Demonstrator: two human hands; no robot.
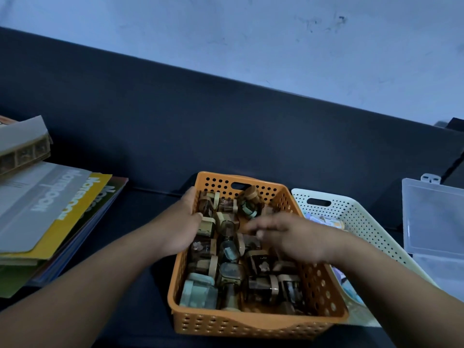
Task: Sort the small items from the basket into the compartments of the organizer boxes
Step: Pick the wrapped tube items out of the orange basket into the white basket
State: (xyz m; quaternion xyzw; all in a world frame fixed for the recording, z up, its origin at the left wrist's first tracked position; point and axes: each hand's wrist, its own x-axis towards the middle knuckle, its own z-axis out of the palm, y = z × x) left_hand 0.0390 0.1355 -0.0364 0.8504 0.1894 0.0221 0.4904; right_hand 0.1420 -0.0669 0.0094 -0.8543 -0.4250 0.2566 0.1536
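A stack of notebooks [62, 217] is lying at the left on the dark table [140, 204], a grey one topping yellow, green and blue covers. A dark panel [175, 116] is running behind, a pale scuffed wall [276, 33] rising above.

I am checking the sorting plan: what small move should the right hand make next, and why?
Probably lower the right hand and pinch one small jar: it hovers, apparently empty, over the orange basket, whose left rim the left hand grips.
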